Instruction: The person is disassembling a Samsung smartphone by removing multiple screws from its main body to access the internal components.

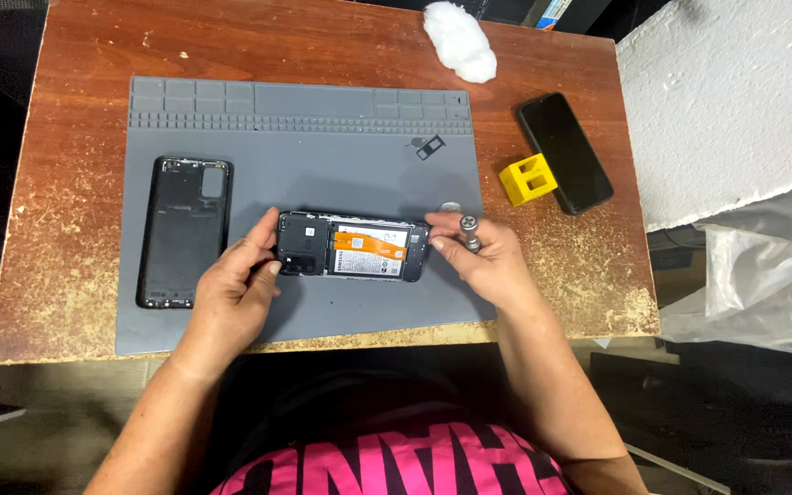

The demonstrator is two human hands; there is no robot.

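- Where the grey mat [323, 165] nears the front edge of the wooden table [75, 229], an opened phone [353, 247] lies flat on its face with its insides showing, an orange strip across the battery.
- The left hand [236, 284] grips the phone's left end, thumb against the near side and fingers curled over the far edge.
- The right hand [486, 261] is at the phone's right end, its fingers closed around a small metal screwdriver [470, 231], with the fingertips touching the phone's corner.
- Just left of the left hand, the phone's black back cover [183, 231] lies on the mat, inner side up.
- Farther back on the mat sits a small dark tray [430, 147], well apart from the hands.
- Off the mat to the right, a yellow block [526, 179] touches a second black phone [565, 151] lying screen up.
- At the table's far edge rests a wad of white cotton [460, 38].
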